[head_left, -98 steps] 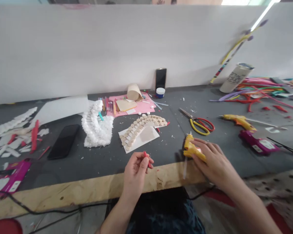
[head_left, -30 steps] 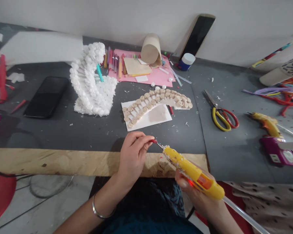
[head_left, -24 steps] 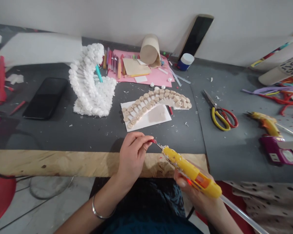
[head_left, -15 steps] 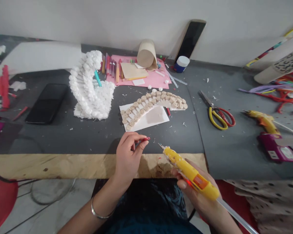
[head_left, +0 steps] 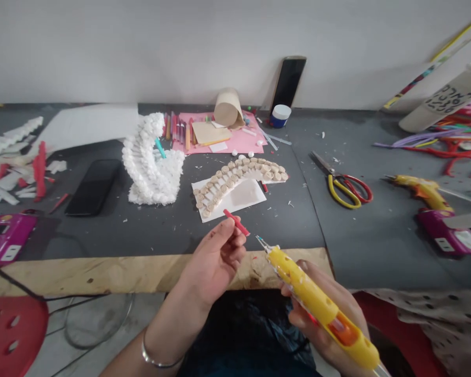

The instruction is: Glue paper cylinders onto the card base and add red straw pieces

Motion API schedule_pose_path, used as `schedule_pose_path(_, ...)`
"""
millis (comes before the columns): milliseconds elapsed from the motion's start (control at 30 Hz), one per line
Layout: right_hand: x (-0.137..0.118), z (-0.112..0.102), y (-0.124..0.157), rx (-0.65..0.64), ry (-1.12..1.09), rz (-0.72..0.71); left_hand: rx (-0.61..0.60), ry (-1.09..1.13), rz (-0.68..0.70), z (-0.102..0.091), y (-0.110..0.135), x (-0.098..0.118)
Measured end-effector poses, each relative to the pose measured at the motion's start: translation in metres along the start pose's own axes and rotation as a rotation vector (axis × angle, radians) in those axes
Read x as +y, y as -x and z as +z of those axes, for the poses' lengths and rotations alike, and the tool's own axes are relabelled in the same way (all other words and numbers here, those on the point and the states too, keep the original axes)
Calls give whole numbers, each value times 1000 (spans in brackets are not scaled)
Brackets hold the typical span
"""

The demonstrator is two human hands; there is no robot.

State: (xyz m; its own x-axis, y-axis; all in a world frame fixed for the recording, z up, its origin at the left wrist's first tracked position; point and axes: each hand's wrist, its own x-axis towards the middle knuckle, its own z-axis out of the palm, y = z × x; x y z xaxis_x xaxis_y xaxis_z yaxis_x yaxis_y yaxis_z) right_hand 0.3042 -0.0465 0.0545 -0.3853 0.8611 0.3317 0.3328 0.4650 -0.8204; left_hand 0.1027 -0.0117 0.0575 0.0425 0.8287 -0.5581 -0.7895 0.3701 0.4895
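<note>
My left hand [head_left: 215, 256] pinches a small red rolled stick [head_left: 236, 222] between thumb and fingers, above the table's front edge. My right hand [head_left: 329, 309] is wrapped round a yellow glue gun [head_left: 304, 290], its nozzle pointing up-left, close to the stick's lower end but apart from it. Behind my hands lies a curved piece covered in beige paper rolls [head_left: 235, 177] on a white card [head_left: 248, 198]. A short red stick [head_left: 264, 186] lies beside it. To its left stands a curved white fluffy model [head_left: 153, 162] with a teal stick leaning in it.
Scissors [head_left: 343, 182] and a second glue gun [head_left: 419, 191] lie to the right, near a purple power strip [head_left: 451, 235]. Two phones, one flat [head_left: 94, 187], one leaning on the wall [head_left: 288, 84], are on the table. A pink sheet [head_left: 239, 142] holds rolls; white and red scraps lie left.
My left hand has turned, so the red stick now shows along its length instead of end-on. The glue gun remains in my right hand, nozzle near the stick. The camera view has shifted.
</note>
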Motion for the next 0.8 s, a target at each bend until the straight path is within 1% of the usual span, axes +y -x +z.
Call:
schedule_pose_path(100,-5,-2,-5,8,45,-42,20,91,-122,7,5,-2)
schedule_pose_path(233,-7,-3,-9,-1,95,-96,45,185,-189,18,10,-3)
schedule_pose_path(333,-5,-2,-9,4,98,-90,83,214,-203,24,13,-4)
schedule_pose_path(433,-4,-1,-8,13,104,-69,107,218,-200,26,14,-4)
schedule_pose_path(600,-3,2,-9,12,113,-64,89,226,-189,22,14,-4)
schedule_pose_path(800,-3,4,-9,48,162,-119,94,271,-210,22,13,-4)
